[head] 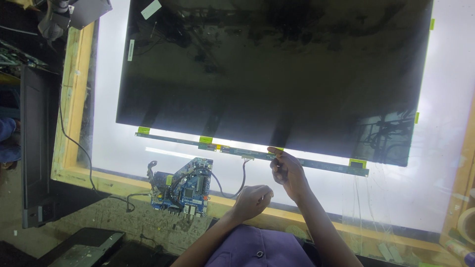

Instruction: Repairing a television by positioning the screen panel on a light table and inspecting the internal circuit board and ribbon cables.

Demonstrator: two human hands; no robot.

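Note:
A large dark display panel [277,74] lies flat on a glowing white light table [445,163]. Along its near edge runs a thin green driver strip [307,162] joined by yellow-tabbed ribbons. My right hand [286,170] pinches the strip near its middle, fingertips at the panel's edge. My left hand [252,199] is curled just below it, fingers closed; I cannot tell whether it holds anything. A blue circuit board [184,190] sits at the table's near rim, linked to the strip by a thin black cable [232,190].
A wooden frame [74,99] borders the light table. A black flat casing [34,148] stands at the left, another dark panel [84,247] lies at bottom left. Tape rolls [465,225] rest at the right edge. Loose wires trail off the left rim.

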